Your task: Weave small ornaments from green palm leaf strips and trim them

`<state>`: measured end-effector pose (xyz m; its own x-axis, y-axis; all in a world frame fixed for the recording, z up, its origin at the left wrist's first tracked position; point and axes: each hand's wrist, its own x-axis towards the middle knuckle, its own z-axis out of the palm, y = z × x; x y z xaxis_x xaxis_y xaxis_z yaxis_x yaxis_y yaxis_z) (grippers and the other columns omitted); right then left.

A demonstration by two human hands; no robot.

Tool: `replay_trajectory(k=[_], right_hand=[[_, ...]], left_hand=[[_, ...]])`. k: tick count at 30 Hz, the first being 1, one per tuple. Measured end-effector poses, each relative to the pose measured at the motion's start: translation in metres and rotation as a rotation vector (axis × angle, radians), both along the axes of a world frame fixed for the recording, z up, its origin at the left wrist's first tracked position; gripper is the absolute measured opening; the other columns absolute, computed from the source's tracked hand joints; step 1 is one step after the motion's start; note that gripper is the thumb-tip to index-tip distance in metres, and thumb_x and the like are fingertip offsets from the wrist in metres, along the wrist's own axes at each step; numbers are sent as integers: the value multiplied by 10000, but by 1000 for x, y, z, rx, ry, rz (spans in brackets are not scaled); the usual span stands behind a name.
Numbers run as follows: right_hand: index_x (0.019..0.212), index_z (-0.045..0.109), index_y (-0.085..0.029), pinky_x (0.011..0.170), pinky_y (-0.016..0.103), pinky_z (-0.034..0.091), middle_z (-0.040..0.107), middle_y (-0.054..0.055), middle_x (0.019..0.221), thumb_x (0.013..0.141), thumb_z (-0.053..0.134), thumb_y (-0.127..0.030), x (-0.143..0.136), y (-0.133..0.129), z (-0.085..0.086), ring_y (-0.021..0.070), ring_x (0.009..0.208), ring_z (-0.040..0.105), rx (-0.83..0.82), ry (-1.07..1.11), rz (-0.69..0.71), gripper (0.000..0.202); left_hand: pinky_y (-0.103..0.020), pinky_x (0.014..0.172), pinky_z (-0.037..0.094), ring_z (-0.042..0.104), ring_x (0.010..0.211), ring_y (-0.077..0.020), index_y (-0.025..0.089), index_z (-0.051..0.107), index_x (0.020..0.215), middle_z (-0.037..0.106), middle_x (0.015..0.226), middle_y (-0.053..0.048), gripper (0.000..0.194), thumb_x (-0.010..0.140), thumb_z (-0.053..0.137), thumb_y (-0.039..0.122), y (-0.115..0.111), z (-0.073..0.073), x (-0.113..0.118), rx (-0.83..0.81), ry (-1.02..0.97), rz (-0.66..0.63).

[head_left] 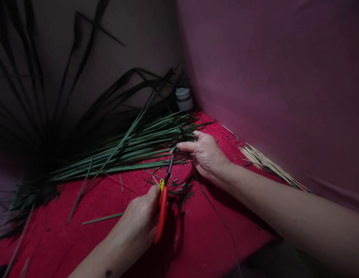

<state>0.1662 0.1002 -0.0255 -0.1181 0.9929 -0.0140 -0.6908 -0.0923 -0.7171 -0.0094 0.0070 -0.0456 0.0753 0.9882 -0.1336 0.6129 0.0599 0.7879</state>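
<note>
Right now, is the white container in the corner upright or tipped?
Upright: the white container stands with its white top uppermost and its dark band running roughly level beneath.

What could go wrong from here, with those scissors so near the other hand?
The scissors in the left hand reach right up to the thumb of the right hand, so a slip might nick it. The long green strips lie just behind the blades, so one could perhaps be snipped by accident. The dim light may make either slip likelier.
</note>
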Motion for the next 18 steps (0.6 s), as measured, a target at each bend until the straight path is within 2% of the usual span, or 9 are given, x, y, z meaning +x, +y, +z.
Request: replay_trajectory(k=[4,12,18], right_hand=[[776,503,-171,547,296,521,589,-33,665,585,634,-56,0,0,-1,128,551,583,10,-9,-9,259],[745,494,-171,545,312,529,577,-38,640,588,622,-37,0,1,-2,133,539,585,8,-3,-22,243],[766,521,-171,563,311,542,601,-35,652,592,622,-30,-2,0,-3,129,554,588,-10,15,-13,245]], left_hand=[[-225,421,339,555,482,-167,250,555,733,558,536,4,93,680,621,287,1,6,3,-20,-10,15],[-220,391,333,500,389,-139,233,592,707,604,527,-3,129,644,676,307,4,26,11,-75,41,-42],[-208,366,330,492,356,-127,220,587,672,601,496,0,105,648,664,288,5,30,21,-116,39,-3]])
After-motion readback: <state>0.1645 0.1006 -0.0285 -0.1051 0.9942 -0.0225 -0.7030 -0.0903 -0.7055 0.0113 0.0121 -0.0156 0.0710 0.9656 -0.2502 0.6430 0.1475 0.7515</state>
